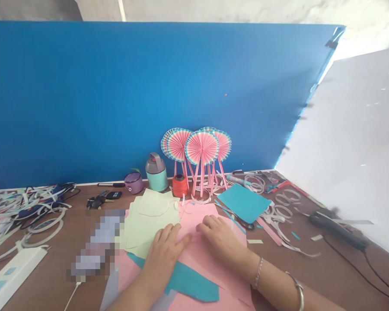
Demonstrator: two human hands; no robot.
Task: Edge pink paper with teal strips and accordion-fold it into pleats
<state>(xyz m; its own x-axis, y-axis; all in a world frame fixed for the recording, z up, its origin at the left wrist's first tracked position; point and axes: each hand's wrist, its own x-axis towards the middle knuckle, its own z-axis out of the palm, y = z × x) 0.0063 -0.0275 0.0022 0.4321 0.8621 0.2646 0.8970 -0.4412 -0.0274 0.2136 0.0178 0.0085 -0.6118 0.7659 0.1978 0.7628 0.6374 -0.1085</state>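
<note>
Left hand (pixel 164 255), right hand (pixel 218 242) open, flat on pink paper (pixel 196 220); brown table (pixel 60 224); blue board (pixel 123 99) behind.

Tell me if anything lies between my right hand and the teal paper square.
Yes: thin teal paper strips and apparently black-handled scissors lie just below the teal paper square, between it and your right hand.

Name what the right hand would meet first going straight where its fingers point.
The right hand would probably meet the pale green paper first, passing just above the left hand; depth is unclear.
</note>
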